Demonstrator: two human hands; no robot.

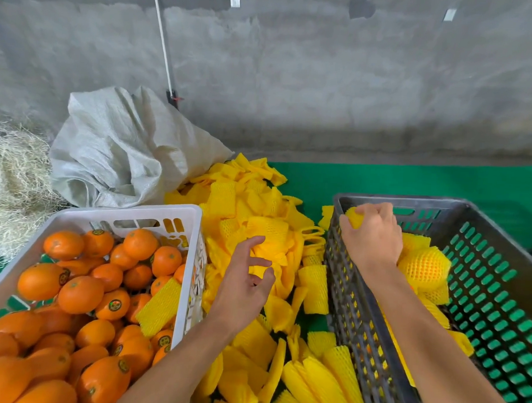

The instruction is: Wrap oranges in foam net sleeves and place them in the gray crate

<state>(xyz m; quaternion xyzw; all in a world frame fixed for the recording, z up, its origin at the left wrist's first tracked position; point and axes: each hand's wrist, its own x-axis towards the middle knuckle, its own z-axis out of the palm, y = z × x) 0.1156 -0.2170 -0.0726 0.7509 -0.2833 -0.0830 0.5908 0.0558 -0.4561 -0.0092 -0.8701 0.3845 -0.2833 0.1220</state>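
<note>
My right hand [374,235] grips an orange wrapped in a yellow foam net sleeve [354,216], holding it over the near-left corner of the gray crate [360,324]. Inside the crate lie other wrapped oranges [423,267]. My left hand [244,279] hovers with relaxed, spread fingers just above the pile of empty yellow foam sleeves [258,219] between the two crates; it holds nothing. A white crate [194,216] at the left is full of bare oranges [81,293], with one loose sleeve [159,306] lying on them.
A crumpled woven sack [124,146] lies behind the white crate, and straw [12,178] is heaped at the far left. A green mat [412,180] covers the floor under the crates. A concrete wall [295,65] rises behind.
</note>
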